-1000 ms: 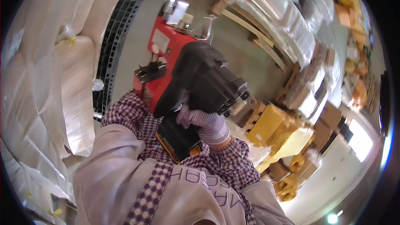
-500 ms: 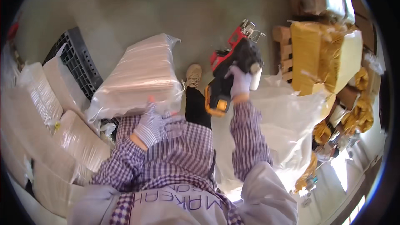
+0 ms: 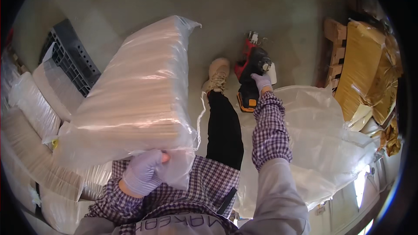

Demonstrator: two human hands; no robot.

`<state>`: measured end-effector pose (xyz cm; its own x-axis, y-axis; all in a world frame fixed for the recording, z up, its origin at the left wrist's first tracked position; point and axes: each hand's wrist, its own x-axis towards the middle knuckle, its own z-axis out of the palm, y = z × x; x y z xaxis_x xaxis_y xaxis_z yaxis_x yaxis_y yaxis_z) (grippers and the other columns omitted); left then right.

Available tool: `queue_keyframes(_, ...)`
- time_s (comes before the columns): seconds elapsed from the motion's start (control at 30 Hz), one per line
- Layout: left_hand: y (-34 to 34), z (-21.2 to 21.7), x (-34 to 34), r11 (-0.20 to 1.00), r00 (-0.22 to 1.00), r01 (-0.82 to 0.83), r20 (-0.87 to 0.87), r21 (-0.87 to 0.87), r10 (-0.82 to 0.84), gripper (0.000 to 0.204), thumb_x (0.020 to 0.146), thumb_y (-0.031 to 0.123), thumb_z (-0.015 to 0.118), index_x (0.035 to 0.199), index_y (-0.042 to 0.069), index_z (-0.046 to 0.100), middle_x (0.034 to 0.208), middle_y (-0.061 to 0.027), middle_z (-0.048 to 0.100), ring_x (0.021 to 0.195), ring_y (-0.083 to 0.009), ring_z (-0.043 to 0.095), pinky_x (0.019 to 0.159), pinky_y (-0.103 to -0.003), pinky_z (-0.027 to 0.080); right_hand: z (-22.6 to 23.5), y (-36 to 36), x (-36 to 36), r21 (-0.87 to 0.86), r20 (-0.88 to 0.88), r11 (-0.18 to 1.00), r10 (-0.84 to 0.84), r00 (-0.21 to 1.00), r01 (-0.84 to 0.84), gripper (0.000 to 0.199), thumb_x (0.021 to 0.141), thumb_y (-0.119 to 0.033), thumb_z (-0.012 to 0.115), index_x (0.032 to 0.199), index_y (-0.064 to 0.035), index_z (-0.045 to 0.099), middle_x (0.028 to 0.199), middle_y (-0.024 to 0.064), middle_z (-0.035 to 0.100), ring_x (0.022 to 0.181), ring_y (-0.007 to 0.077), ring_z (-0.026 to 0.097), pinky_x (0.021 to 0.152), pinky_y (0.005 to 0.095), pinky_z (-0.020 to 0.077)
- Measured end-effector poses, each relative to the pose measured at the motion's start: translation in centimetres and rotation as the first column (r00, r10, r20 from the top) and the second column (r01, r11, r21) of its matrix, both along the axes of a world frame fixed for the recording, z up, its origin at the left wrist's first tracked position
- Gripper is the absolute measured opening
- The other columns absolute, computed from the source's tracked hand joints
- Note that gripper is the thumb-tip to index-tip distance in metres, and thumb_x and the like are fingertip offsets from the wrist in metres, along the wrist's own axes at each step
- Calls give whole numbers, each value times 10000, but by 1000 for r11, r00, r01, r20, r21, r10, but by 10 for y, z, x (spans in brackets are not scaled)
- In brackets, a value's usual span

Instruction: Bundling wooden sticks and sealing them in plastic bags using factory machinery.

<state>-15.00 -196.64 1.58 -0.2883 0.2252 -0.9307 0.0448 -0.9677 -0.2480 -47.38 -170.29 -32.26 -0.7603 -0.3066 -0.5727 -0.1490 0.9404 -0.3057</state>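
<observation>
In front of me on the left lies a big clear plastic bag [image 3: 143, 78] packed with what look like long pale flat pieces in a stack. My left hand [image 3: 143, 172], in a thin striped glove, pinches the loose plastic at the bag's near edge. A white stitched thread [image 3: 201, 122] dangles from the bag's near right corner. Held by its handle, a cordless bag sewing machine [image 3: 254, 63] in red and black hangs from my gloved right hand [image 3: 262, 82]. Its orange-trimmed battery [image 3: 247, 101] faces me, and a white thread spool [image 3: 272, 73] sits on its right side.
Several filled plastic bags [image 3: 35, 109] are piled at left, beside a black plastic pallet [image 3: 72, 56]. At right lie a large translucent plastic sheet or bag [image 3: 313, 139], a yellow wrapped bundle [image 3: 365, 69] and a wooden pallet [image 3: 336, 52]. My shoe [image 3: 218, 74] stands between bag and machine.
My left hand has gone from spread fingers on the bag's edge to gripping its plastic. The bag now looks larger and nearer. The sewing machine in my right hand sits a little lower and further right.
</observation>
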Motion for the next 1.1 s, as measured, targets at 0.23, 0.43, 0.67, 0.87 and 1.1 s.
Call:
queue_keyframes(0.23,-28,32,95,989,984,-97,137,-108,111,151,820,39,483,683,33,420,647,-33,451,527,-126,449,457,-256,401,100,-113,29,479,637,863,-216,739,-160,470,774,-404,509,946,28,572,750,168,623,637,269,612,627,340,465)
queue_keyframes(0.43,-78,42,230,882,798,147,580,-448,162,233,873,255,425,888,35,501,691,-54,501,567,-128,471,477,-258,400,28,-238,119,-49,163,876,481,861,-480,712,734,-510,543,1275,-76,381,1281,187,400,1169,328,397,959,350,335)
queue_keyframes(0.67,-66,27,383,684,645,544,764,-486,30,336,871,216,439,1149,27,432,1083,-81,507,871,-176,546,739,-305,469,-13,-365,223,-67,466,938,332,820,-341,644,795,-574,375,1132,-38,495,1122,228,511,1051,364,480,890,386,374)
queue_keyframes(0.87,-36,16,401,887,430,60,814,-458,391,129,846,240,450,787,126,467,609,19,442,487,-92,405,445,-201,330,-2,-337,239,-94,361,722,667,652,-686,295,855,-274,332,959,-104,550,955,235,574,938,398,520,813,441,408)
queue_keyframes(1.1,-109,94,324,802,751,102,574,-589,327,234,852,259,421,661,130,381,466,4,338,358,-99,325,336,-230,260,125,-352,126,63,460,842,452,764,-536,540,789,-526,518,780,3,626,781,134,616,715,246,575,700,331,437)
